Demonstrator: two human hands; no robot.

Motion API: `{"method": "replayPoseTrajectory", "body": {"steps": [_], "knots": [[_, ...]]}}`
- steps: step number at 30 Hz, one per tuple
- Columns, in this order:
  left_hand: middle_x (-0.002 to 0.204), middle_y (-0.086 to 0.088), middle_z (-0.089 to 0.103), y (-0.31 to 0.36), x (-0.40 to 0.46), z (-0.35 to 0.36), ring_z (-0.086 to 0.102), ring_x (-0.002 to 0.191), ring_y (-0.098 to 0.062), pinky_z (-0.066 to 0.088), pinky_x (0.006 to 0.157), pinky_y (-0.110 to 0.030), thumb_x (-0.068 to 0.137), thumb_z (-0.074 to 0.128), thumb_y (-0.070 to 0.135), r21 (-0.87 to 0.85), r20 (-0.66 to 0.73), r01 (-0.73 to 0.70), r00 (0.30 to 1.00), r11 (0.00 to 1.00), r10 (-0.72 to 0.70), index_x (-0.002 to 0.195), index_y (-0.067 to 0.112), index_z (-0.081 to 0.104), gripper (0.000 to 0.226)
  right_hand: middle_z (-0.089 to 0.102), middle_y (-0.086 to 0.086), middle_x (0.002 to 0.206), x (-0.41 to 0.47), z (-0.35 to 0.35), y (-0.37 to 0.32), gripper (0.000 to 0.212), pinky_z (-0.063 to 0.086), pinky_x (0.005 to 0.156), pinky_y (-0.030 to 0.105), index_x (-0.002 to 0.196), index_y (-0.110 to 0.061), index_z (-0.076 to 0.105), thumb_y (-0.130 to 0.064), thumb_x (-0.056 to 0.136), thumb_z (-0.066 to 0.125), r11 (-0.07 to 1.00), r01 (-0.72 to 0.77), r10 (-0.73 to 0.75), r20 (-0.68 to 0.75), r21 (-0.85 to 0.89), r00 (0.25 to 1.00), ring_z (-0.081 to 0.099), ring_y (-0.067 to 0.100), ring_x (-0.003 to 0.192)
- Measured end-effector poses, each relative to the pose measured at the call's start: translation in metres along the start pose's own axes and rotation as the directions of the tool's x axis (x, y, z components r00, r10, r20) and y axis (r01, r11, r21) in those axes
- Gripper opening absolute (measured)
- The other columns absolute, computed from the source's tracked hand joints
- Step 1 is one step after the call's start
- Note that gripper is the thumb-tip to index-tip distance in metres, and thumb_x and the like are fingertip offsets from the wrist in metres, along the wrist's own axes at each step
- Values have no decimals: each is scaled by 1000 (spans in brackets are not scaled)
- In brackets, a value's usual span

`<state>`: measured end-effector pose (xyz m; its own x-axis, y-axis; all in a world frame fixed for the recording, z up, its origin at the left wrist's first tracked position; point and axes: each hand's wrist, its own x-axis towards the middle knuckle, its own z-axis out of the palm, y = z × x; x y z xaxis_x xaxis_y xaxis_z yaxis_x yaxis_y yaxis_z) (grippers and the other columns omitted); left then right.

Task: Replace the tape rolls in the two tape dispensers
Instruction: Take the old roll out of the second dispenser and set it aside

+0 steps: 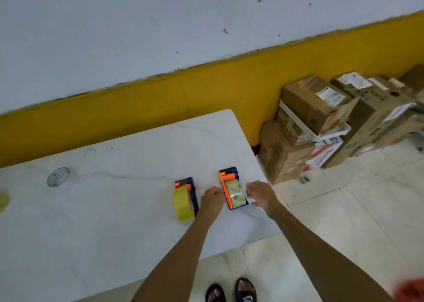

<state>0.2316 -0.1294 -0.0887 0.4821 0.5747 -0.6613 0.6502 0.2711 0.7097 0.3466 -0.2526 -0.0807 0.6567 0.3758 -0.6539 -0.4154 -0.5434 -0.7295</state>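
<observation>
Two orange-and-blue tape dispensers [232,187] on white table [114,210]; left hand [212,199] curled closed between them, right hand [260,195] fingers spread, flanking the right-side dispenser's printed roll [236,192], likely bracing to lift it.

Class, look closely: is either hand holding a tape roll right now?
No: the left hand and right hand flank the right dispenser, holding nothing.

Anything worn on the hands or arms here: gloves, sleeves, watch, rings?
Nothing visible. The left hand and the right hand are bare, with no gloves. Both forearms are bare up to the frame edge, with no sleeves, watch or wristbands in view. The fingers are too small to rule out rings. Lower down, dark open-toed sandals are on the feet.
</observation>
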Motion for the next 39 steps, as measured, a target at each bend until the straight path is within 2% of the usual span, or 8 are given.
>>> {"method": "replayPoseTrajectory", "body": {"steps": [5,9,13,18,22,27,35,39], "knots": [[100,-25,71,-7,12,19,64,81,-28,44,72,-35,70,46,21,-85,-30,79,996,993,-82,75,11,65,22,68,11,102,2,1,11,21,54,80,36,102,-8,67,-20,85,61,995,71,-66,62,-71,996,65,25,98],[97,-20,73,-6,11,29,66,80,-27,50,74,-37,68,49,28,-206,-39,124,990,971,-135,91,3,70,40,64,0,82,7,6,17,19,50,75,33,97,-10,69,-22,84,64,982,135,-120,112,-130,986,61,19,81],[94,-19,73,-5,15,33,70,93,-36,55,90,-48,72,51,22,-238,-53,133,987,962,-150,82,7,68,25,64,-2,78,7,8,17,11,52,76,33,92,-13,67,-20,86,63,984,137,-123,115,-118,986,62,17,78],[95,-20,74,-5,29,29,72,92,-37,56,86,-52,68,47,22,-250,-75,133,985,959,-156,90,3,71,38,71,14,103,4,6,6,10,59,85,42,93,-12,67,-18,88,61,992,114,-106,134,-52,985,69,28,98],[95,-20,74,17,18,21,72,88,-35,58,85,-53,78,47,18,-211,-48,101,992,972,-113,85,3,70,28,69,18,106,0,6,-9,8,59,74,37,95,-9,63,-12,89,59,997,83,-83,120,7,989,69,29,95],[97,-26,73,40,4,15,73,87,-38,59,77,-48,87,47,9,-288,-39,119,990,950,-136,94,-6,70,28,68,22,107,-3,5,-27,10,60,81,43,84,-9,65,-3,87,57,998,55,-55,131,0,990,68,32,98],[87,-23,74,38,21,7,73,81,-36,61,77,-53,85,49,9,-273,-68,136,985,952,-161,86,-4,70,24,66,12,98,-10,-5,-46,13,56,57,23,88,-13,59,-4,92,51,997,56,-45,178,-53,983,67,18,86],[89,-17,71,46,8,6,69,92,-35,60,84,-47,90,49,10,-238,-57,107,991,965,-124,74,9,64,22,67,10,97,-6,-28,-40,9,57,71,31,96,-12,59,-7,90,54,1000,1,3,151,-24,989,67,21,90]]}}
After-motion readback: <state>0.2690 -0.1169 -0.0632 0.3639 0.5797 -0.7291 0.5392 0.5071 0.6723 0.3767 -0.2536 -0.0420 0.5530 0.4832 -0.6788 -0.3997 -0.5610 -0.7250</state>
